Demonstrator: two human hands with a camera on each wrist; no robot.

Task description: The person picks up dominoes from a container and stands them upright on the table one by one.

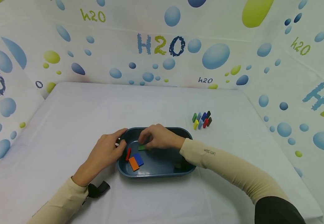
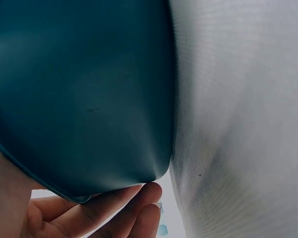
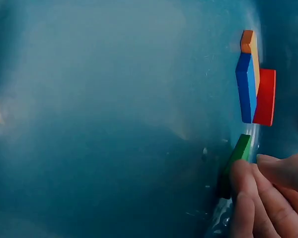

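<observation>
A dark blue oval tray [image 1: 162, 175] stands on the table. At its left end my left hand [image 1: 110, 146] grips the wall, thumb by the rim; in the left wrist view its curled fingers [image 2: 139, 208] lie along the outside. My right hand [image 1: 159, 137] reaches into the tray, fingers bent. It pinches a flat green block [image 1: 141, 147] low over the tray floor; in the right wrist view the fingertips cover part of the green block [image 3: 241, 148]. Beside it lie an orange block [image 1: 134, 164], a blue block [image 1: 138, 159] and a red block [image 1: 128, 154], the red one on edge.
Several small coloured blocks [image 1: 201, 120] stand upright in two rows on the white-covered table [image 1: 150, 105], behind and right of the tray. A black wrist device [image 1: 98, 189] hangs under the left forearm. Patterned cloth walls [image 1: 162, 68] rise behind and at both sides.
</observation>
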